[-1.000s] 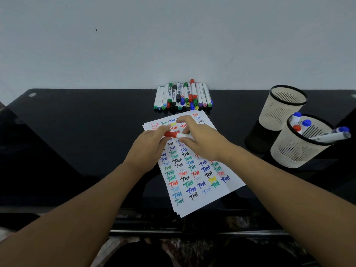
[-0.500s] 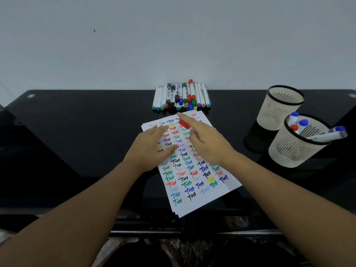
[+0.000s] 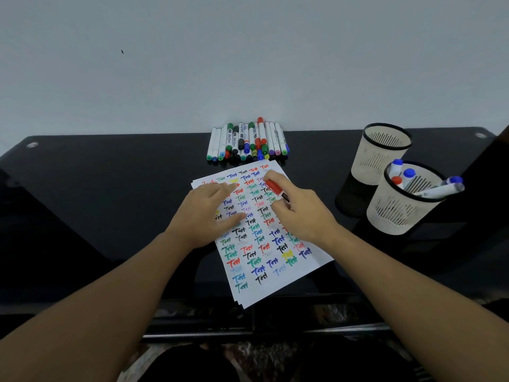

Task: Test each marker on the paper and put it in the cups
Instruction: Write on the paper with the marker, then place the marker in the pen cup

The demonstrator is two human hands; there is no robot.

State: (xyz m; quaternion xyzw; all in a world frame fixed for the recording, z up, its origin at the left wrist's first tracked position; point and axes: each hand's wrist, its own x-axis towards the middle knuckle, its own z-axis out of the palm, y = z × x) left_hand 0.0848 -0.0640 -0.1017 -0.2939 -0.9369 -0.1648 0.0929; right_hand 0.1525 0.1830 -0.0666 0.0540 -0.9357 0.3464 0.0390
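The right hand [image 3: 298, 213] grips a red-capped white marker [image 3: 276, 188], its red end pointing toward the far edge of the white sheet of paper [image 3: 275, 274] covered in coloured "Test" scribbles. The left hand [image 3: 205, 213] lies released, fingers flat on the sheet's left side. The paper lies mid-desk on the glossy black desk [image 3: 110, 202]. A row of assorted markers [image 3: 246, 142] lines the far edge. Near the right edge stand two cream slotted cups, the nearer cup [image 3: 405, 208] holding blue- and red-capped markers, the farther cup [image 3: 382, 153] behind it.

Red marker [image 3: 275, 188] tip hidden under right hand [image 3: 298, 213]; barrel print unreadable.
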